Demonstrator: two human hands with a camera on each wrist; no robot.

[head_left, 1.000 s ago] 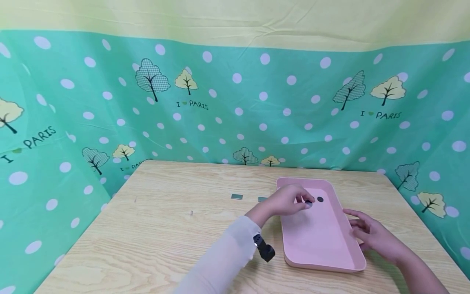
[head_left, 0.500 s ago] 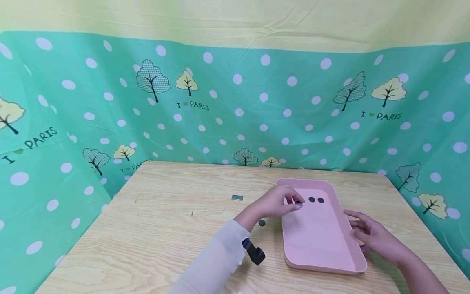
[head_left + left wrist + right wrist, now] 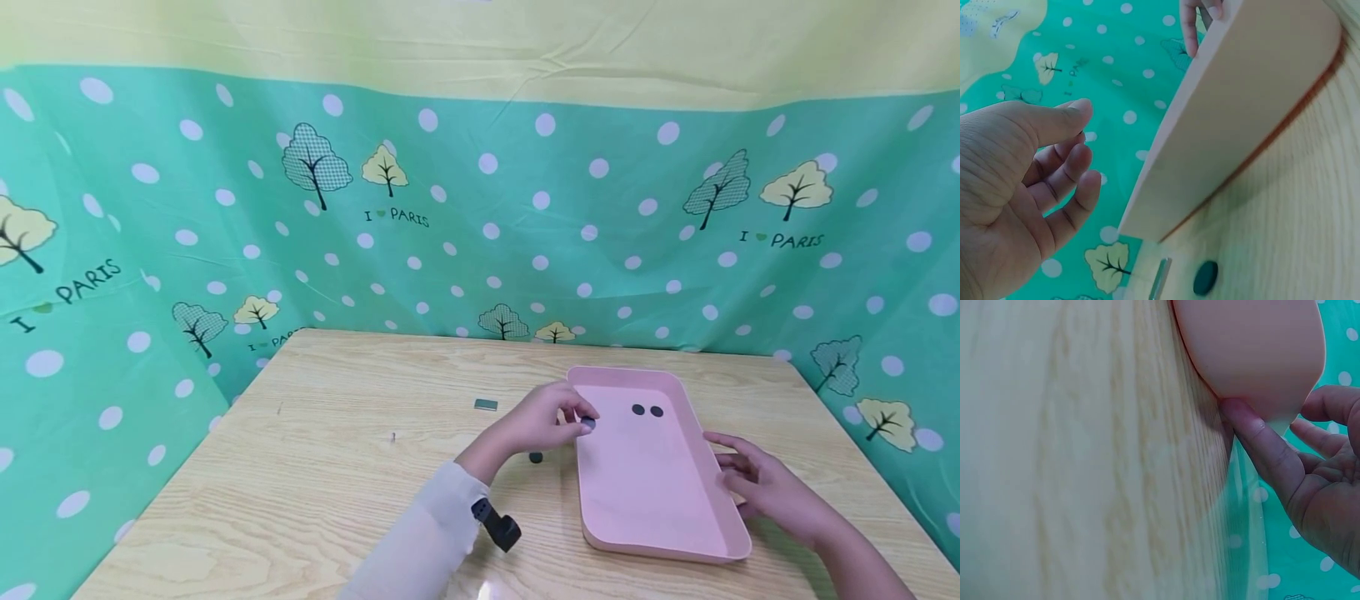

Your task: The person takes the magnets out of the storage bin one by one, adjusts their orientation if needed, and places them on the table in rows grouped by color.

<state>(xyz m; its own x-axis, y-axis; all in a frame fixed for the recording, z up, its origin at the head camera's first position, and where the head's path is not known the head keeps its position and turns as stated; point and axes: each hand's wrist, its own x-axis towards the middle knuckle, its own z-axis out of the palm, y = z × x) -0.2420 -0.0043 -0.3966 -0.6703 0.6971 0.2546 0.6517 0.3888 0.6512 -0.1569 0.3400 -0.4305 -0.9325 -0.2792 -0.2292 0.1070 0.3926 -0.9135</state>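
My left hand (image 3: 551, 417) pinches a small dark disc (image 3: 588, 423) between thumb and fingertips, just inside the left wall of a pink rectangular tray (image 3: 645, 483). In the left wrist view the fingers almost wholly hide that disc. A pair of similar round discs (image 3: 647, 410) lies side by side on the tray floor toward its far end. At the tray's right side, my right hand (image 3: 765, 483) touches the outer wall with loosely bent fingers. The right wrist view has its thumb (image 3: 1250, 425) against the wall low down by the tabletop, and the index finger near the rim.
Left of the tray, another dark disc (image 3: 536, 457) lies on the wooden table (image 3: 337, 483). A small dark rectangular plate (image 3: 486, 404) lies farther back, and a tiny dark bit (image 3: 393, 437) to its left. A green patterned curtain (image 3: 540, 233) hangs behind the table.
The left hand has moved left across the tray with its disc, away from the pair on the floor. The disc on the table has come into view. The right hand stays put.
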